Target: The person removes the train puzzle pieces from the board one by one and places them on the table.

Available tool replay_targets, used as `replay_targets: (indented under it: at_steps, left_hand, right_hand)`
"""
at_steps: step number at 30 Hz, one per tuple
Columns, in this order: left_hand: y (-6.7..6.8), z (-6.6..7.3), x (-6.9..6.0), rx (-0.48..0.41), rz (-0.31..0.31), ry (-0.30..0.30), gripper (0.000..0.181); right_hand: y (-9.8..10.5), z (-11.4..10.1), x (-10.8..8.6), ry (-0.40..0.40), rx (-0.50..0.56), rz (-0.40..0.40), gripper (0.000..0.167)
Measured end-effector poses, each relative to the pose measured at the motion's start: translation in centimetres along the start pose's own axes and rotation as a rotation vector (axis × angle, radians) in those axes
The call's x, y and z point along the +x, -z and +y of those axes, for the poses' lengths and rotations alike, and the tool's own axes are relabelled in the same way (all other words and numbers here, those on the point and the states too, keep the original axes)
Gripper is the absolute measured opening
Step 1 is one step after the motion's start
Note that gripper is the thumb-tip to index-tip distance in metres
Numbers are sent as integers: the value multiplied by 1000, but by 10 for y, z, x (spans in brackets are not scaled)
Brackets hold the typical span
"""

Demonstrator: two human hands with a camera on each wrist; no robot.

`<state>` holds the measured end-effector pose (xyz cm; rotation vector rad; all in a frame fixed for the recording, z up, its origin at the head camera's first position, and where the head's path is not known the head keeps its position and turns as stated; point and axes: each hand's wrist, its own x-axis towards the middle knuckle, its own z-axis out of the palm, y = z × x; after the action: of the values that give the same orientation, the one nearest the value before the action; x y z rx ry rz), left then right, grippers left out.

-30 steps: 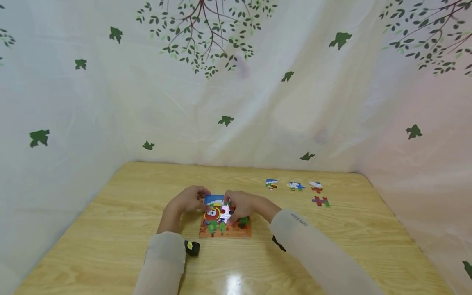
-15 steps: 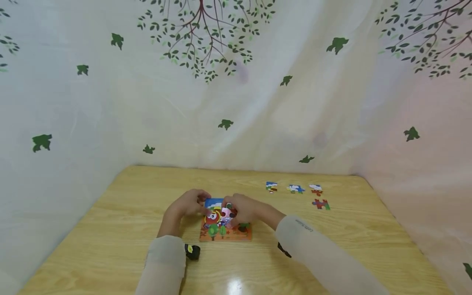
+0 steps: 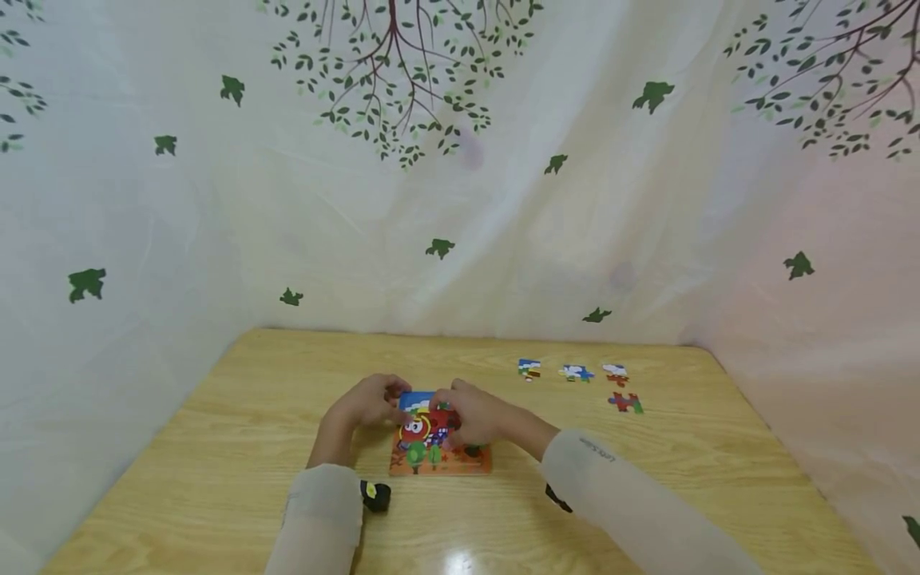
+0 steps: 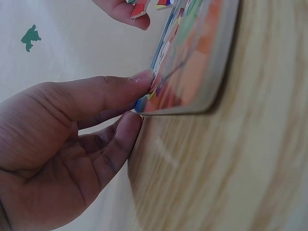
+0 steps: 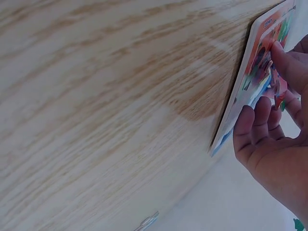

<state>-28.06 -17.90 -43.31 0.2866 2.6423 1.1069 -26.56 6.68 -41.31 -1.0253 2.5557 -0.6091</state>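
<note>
A colourful jigsaw board (image 3: 431,468) with a red cartoon character lies on the wooden table. My left hand (image 3: 362,402) holds its left edge; in the left wrist view the thumb (image 4: 139,82) lies on the picture and the fingers (image 4: 126,127) are against the side. Over the board's right half, my right hand (image 3: 480,414) pinches a red puzzle piece (image 5: 279,91) between thumb and fingers. That piece is tilted, partly hidden by the hand, and its lower edge is close to the board. Whether it touches the board I cannot tell.
Several loose puzzle pieces lie at the back right of the table (image 3: 216,447): a blue and yellow piece (image 3: 529,368), a white and blue one (image 3: 576,373), a white and red one (image 3: 616,374) and a red and green one (image 3: 627,402). A patterned curtain (image 3: 496,279) hangs behind.
The piece in my right hand has turned: its bright glare is gone and its red picture shows. The right hand has shifted slightly; the left hand keeps its hold on the board.
</note>
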Motion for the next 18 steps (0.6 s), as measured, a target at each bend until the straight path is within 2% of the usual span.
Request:
replay_targets:
  at_steps: [3,10,13,18]
  left_hand:
    - [0,-1,1,2,2,-2,48]
    - [-1,-2,0,6,7,8,47]
    - [-2,-2,0,6,4,2,48]
    - [-2,-2,1,7,13,5,48]
  right_hand:
    - [0,0,0,6,0,15,50]
    - [-3,3,1,70,4,75,32]
    - [-2,4,3,92,37,95,26]
    - [0,5,5,109,163,106,24]
